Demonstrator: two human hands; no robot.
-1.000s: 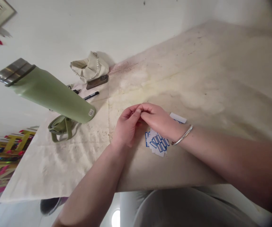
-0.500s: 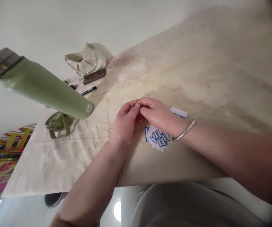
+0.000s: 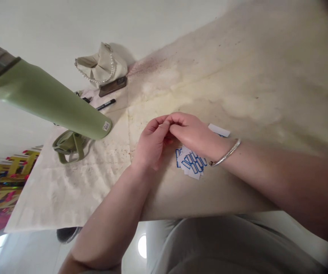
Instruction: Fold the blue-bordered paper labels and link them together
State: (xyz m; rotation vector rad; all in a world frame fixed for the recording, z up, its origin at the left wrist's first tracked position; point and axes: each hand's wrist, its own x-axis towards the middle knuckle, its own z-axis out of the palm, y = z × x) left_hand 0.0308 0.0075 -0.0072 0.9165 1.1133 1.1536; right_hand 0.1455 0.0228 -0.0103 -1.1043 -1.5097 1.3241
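My left hand (image 3: 150, 146) and my right hand (image 3: 191, 133) meet fingertip to fingertip above the cloth-covered table. Both are closed, thumbs and fingers pinched together. Whatever lies between the fingertips is hidden or too small to make out. Just below my right hand is a loose pile of white paper tags (image 3: 192, 161) with blue-outlined shapes. Another white piece of paper (image 3: 219, 130) with a bit of blue lies beyond my right wrist, partly covered by it. A silver bracelet circles that wrist.
A tall green bottle (image 3: 52, 99) with a steel top stands at the left, beside its green lid with a strap (image 3: 68, 146). Farther back are a black pen (image 3: 106, 104), a phone (image 3: 113, 86) and a cream bag (image 3: 101, 66) with a pearl handle. The table's front edge runs below my forearms.
The view has shifted slightly, so things on the left sit a little higher. My hands stay pinched together in nearly the same pose; the pile of tags looks unchanged.
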